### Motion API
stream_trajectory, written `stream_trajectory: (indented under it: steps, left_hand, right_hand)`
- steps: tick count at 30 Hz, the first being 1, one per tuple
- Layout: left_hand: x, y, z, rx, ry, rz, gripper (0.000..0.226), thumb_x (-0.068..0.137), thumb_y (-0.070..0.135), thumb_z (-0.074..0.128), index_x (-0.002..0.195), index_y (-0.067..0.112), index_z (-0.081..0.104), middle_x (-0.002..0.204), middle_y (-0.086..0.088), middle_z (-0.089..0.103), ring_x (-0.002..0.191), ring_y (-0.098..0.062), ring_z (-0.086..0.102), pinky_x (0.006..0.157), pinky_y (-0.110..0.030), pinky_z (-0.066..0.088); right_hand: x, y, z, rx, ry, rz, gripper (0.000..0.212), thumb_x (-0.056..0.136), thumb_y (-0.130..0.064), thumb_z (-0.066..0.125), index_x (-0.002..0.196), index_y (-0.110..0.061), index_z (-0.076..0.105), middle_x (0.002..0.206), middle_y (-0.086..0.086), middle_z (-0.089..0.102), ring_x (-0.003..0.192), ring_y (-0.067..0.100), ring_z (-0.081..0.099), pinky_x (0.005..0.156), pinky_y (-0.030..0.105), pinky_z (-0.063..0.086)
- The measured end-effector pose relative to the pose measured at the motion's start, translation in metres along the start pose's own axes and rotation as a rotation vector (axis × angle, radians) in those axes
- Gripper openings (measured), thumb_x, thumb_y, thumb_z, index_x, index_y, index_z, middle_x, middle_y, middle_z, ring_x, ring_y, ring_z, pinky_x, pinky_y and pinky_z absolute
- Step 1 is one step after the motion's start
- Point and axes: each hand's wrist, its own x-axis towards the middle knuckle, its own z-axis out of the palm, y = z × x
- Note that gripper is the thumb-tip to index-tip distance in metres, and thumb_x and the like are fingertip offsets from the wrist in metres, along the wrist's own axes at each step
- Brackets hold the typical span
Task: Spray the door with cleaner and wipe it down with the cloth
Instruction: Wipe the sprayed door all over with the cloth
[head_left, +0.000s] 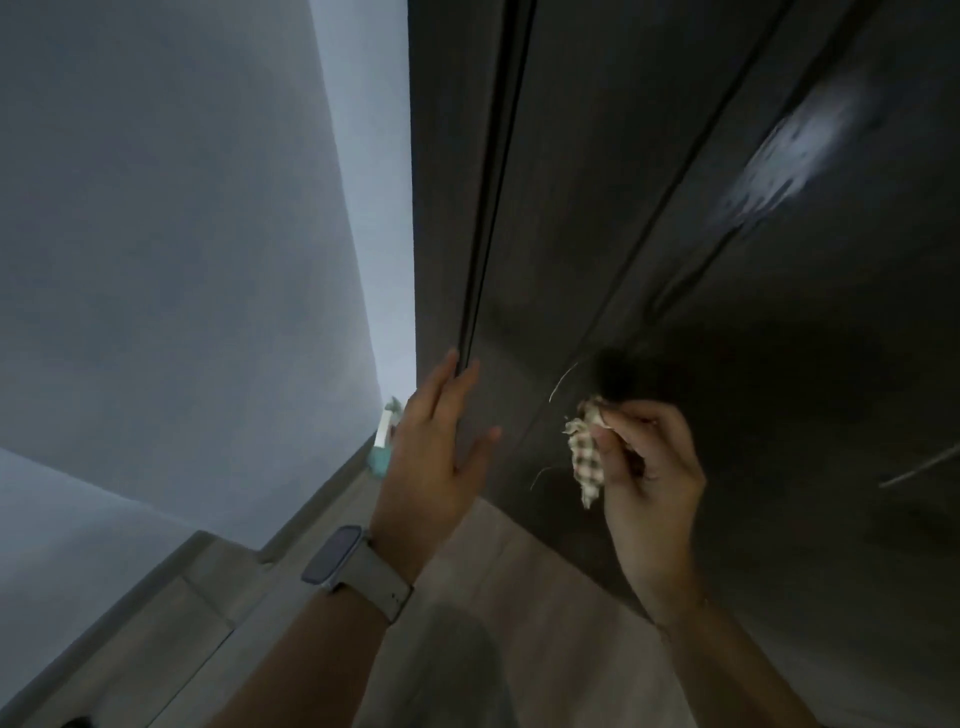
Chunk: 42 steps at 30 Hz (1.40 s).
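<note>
The dark door (701, 260) fills the right half of the view, with a whitish wet patch of cleaner (789, 150) high on its right. My right hand (649, 467) is closed around a bunched checked cloth (587, 452), held close to the door's lower part, with loose threads hanging from it. My left hand (436, 447), a watch on its wrist, is spread open with its fingertips at the door's left edge. Behind my left hand, a teal and white spray bottle (383, 441) stands on the floor, mostly hidden.
A grey wall (182, 234) runs along the left, with a skirting board (311, 504) at its foot. Wood-look floor (519, 597) lies below my arms. A thin metal handle (919, 467) shows at the door's right.
</note>
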Motion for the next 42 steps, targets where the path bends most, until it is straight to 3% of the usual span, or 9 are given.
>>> stream_trajectory:
  steps: [3,9,14,19,22,26,32,38,42]
  left_hand:
    - [0.012,-0.025,0.039,-0.047,0.086,0.163,0.064,0.096,0.039,0.054,0.149,0.04,0.018,0.162,0.012,0.01,0.143,0.003,0.01,0.112,-0.019,0.013]
    - [0.047,-0.061,0.079,-0.074,0.224,0.388,0.075,0.093,0.033,0.061,0.152,0.038,0.014,0.163,0.008,0.001,0.149,-0.008,0.008,0.118,-0.035,0.019]
    - [0.061,-0.056,0.081,-0.051,0.266,0.493,0.077,0.089,0.025,0.067,0.149,0.039,0.02,0.163,0.011,-0.002,0.149,-0.004,0.004,0.115,-0.022,0.012]
    - [0.063,-0.041,0.065,-0.058,0.269,0.498,0.078,0.088,0.032,0.066,0.148,0.043,0.018,0.161,0.019,-0.001,0.148,-0.004,0.008,0.117,-0.033,0.019]
    - [0.067,-0.023,0.048,0.002,0.277,0.521,0.081,0.088,0.031,0.066,0.148,0.045,0.014,0.161,0.019,-0.002,0.148,-0.004,0.007,0.118,-0.036,0.019]
    - [0.079,0.028,0.012,0.111,0.313,0.668,0.084,0.089,0.027,0.067,0.151,0.042,0.013,0.162,0.016,-0.005,0.149,-0.008,0.005,0.116,-0.033,0.016]
    - [0.126,0.106,-0.042,0.233,0.485,0.756,0.081,0.092,0.037,0.06,0.156,0.028,0.01,0.164,0.003,-0.009,0.151,-0.019,-0.004,0.12,-0.055,0.008]
    - [0.172,0.112,-0.044,0.304,0.258,0.764,0.084,0.092,0.062,0.037,0.15,0.029,-0.014,0.158,0.004,-0.029,0.147,-0.016,-0.021,0.121,-0.052,0.002]
    - [0.178,0.106,-0.043,0.303,0.296,0.785,0.084,0.094,0.05,0.047,0.15,0.03,-0.012,0.157,0.006,-0.029,0.147,-0.013,-0.022,0.119,-0.041,-0.002]
  right_hand:
    - [-0.007,0.033,0.017,-0.065,0.103,-0.221,0.025,0.091,-0.011,0.062,0.114,-0.005,0.069,0.117,0.002,0.051,0.097,0.028,0.059,0.081,0.03,0.054]
    - [0.009,0.082,0.03,-0.342,0.299,-0.54,0.028,0.09,-0.006,0.063,0.118,-0.007,0.065,0.113,0.007,0.054,0.106,0.012,0.046,0.095,0.011,0.036]
    - [0.027,0.092,0.02,-0.484,0.224,-0.597,0.033,0.081,0.001,0.07,0.113,-0.002,0.07,0.109,0.014,0.062,0.103,0.02,0.049,0.101,0.007,0.028]
    - [0.043,0.088,0.005,-0.583,0.116,-0.73,0.039,0.075,0.0,0.076,0.113,-0.002,0.071,0.109,0.012,0.065,0.103,0.019,0.049,0.093,0.017,0.038]
    - [0.062,0.071,-0.019,-0.594,0.105,-0.774,0.044,0.07,0.004,0.08,0.112,-0.003,0.071,0.108,0.011,0.065,0.103,0.021,0.05,0.082,0.027,0.05]
    - [0.11,0.009,-0.069,-0.583,0.198,-0.915,0.025,0.079,0.002,0.071,0.104,0.0,0.071,0.101,0.014,0.063,0.095,0.024,0.054,0.082,0.023,0.044]
    - [0.172,-0.067,-0.107,-0.582,0.377,-0.941,0.019,0.079,0.006,0.073,0.098,0.003,0.072,0.095,0.014,0.063,0.09,0.028,0.056,0.07,0.032,0.05]
    - [0.145,-0.026,-0.067,-0.91,-0.073,-1.062,0.052,0.067,-0.005,0.085,0.116,-0.005,0.069,0.117,0.011,0.063,0.112,0.027,0.058,0.084,0.038,0.058]
    - [0.178,-0.055,-0.098,-0.907,-0.187,-1.193,0.025,0.093,-0.012,0.056,0.112,-0.002,0.069,0.109,0.015,0.064,0.104,0.031,0.06,0.084,0.041,0.055]
